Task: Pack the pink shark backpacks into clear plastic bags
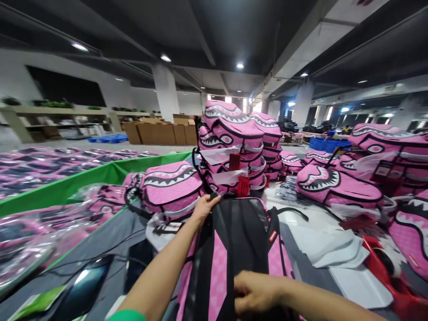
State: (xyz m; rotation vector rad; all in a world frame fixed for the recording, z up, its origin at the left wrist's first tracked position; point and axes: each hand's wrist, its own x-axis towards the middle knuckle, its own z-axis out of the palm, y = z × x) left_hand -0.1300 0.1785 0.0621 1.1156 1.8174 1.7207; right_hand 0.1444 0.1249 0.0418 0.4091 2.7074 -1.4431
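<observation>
At six o'clock, I saw the left hand (204, 209) pinching the backpack (247, 236)'s top edge; the right hand (256, 290) curled over it, grip unclear.

A narrow lane of bare gray tabletop (304, 267) runs right of the backpack (247, 236) at lower centre, crossed by the right forearm (317, 301). A tall stack (230, 142) blocks the centre; 2 dark flat devices (85, 285) and cables (100, 255) obstruct lower left.
</observation>
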